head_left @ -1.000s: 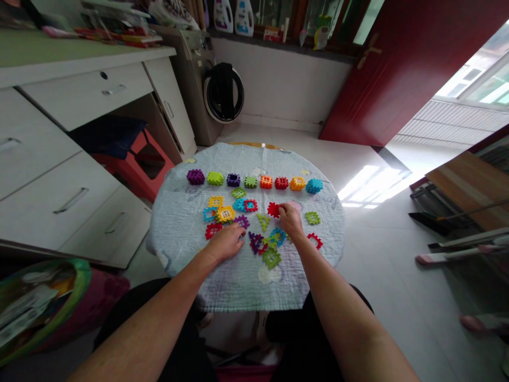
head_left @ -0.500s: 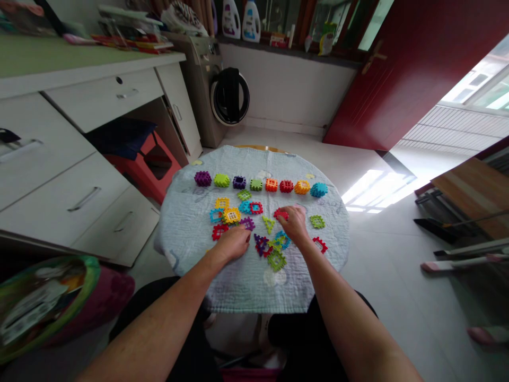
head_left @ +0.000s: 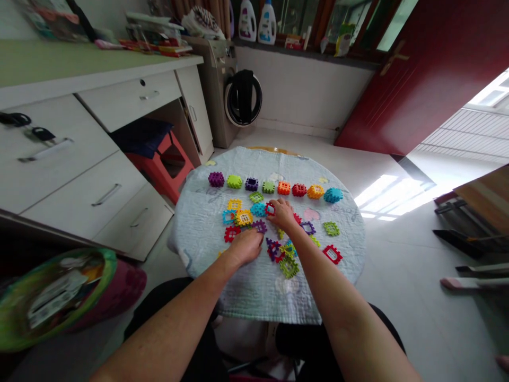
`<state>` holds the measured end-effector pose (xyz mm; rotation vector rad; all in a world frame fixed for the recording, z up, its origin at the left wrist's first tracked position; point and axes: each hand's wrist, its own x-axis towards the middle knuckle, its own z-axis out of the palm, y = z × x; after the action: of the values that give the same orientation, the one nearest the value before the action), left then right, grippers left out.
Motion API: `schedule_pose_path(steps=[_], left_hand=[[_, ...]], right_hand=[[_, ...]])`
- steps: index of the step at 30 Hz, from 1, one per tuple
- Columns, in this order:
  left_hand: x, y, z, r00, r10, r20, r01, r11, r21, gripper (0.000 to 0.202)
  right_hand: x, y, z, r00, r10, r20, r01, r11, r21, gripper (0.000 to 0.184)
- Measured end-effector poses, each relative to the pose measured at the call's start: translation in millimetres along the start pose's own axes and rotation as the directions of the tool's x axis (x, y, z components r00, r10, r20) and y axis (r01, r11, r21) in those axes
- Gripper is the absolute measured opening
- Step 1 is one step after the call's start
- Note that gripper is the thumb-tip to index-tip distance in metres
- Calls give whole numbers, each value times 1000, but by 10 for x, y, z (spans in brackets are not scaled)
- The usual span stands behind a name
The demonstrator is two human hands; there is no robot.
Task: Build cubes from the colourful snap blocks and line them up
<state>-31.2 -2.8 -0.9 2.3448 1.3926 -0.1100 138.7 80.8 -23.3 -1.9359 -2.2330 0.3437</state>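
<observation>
My right hand [head_left: 283, 216] reaches over the middle of the table, its fingers closed at a red square window piece [head_left: 270, 208] beside a blue block [head_left: 258, 209]. My left hand [head_left: 247, 247] rests on the cloth, fingers curled under and tips hidden, just below a purple window piece [head_left: 259, 226]. Near it lie a yellow window piece [head_left: 244, 218] and a red one [head_left: 232, 234]. Under my right forearm is a pile with a green square piece [head_left: 289, 267] and a purple triangle piece [head_left: 273, 249]. Another red piece [head_left: 297, 218] is partly hidden behind my right hand.
Several assembled toothed cubes, among them a purple one [head_left: 216, 179] and a blue one [head_left: 333, 195], form a row across the far side of the cloth-covered table [head_left: 238, 297]. Loose green [head_left: 331, 228] and red [head_left: 332, 254] frames lie right. A bin [head_left: 111, 297] stands at left.
My right hand has moved left, off one red piece and onto the red window piece beside the blue block. My left hand has barely moved. The whole view has shifted slightly.
</observation>
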Motion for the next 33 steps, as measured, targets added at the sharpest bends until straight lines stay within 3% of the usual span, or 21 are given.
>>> schedule_pose_path(steps=[5, 9, 18, 23, 33], left_hand=[[5, -4, 21, 1000, 23, -14, -23, 1000, 3, 17], [3, 13, 24, 1000, 15, -13, -15, 1000, 17, 16], [32, -24, 67, 999, 48, -12, -47, 998, 47, 14], [26, -11, 45, 1000, 31, -1, -31, 999, 19, 11], [26, 10, 32, 1000, 20, 6, -21, 999, 40, 12]], right_hand=[[-41, 511, -310, 976, 195, -94, -194, 981, 19, 57], [-183, 750, -419, 961, 265, -75, -269, 962, -52, 53], [-453, 530, -129, 960, 278, -38, -280, 948, -152, 49], [-434, 555, -145, 956, 294, -13, -293, 948, -126, 53], [-412, 484, -160, 962, 273, 5, -268, 950, -162, 40]])
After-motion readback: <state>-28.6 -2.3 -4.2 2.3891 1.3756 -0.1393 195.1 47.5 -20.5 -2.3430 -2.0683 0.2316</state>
